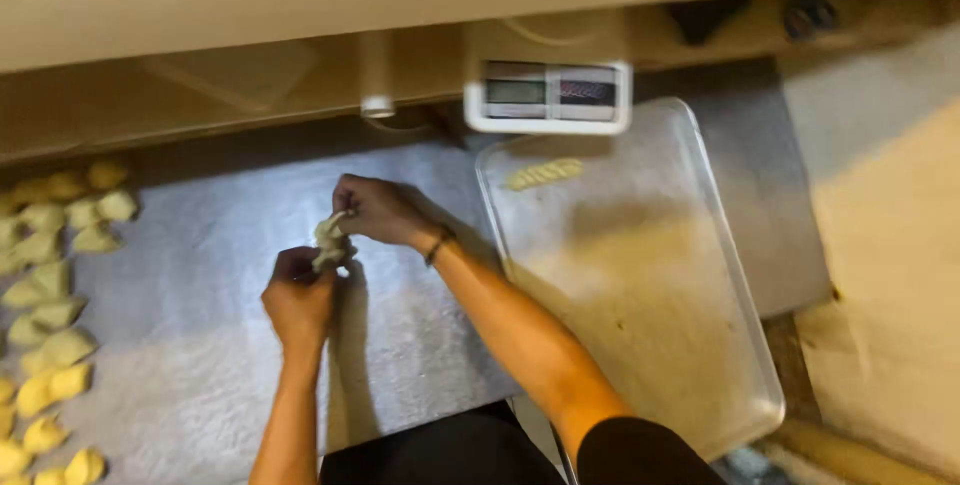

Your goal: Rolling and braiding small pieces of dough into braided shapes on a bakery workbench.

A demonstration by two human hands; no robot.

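The left hand (298,297) and the right hand (378,209) met above the metal-covered desk (210,275), both pinched narrowly on one small piece of dough (330,241) held in the air between them. The right hand gripped its upper end with the fingertips, the left hand its lower end from beneath.

The piece looked pale, light and soft, likely pliable enough to fold or tear under pressure and possibly a little sticky. It seemed best taken by its edges with the fingertips, gently, as both hands did, rather than squeezed across the middle.

A dark band (438,245) circled the right wrist. To the right of the hands lay a clear plastic tray (700,365), bare but for one pale shaped piece (543,174) near its far edge. Beyond it stood a white digital scale (548,93) under a shelf. Along the left edge of the desk lay rows of yellowish folded dough pieces (50,295), well apart from the hands.

The exact shape of the held piece could not be made out, since the fingers covered much of it and the picture was blurred. The rows on the left were cut off by the frame, as was the tray's near corner.
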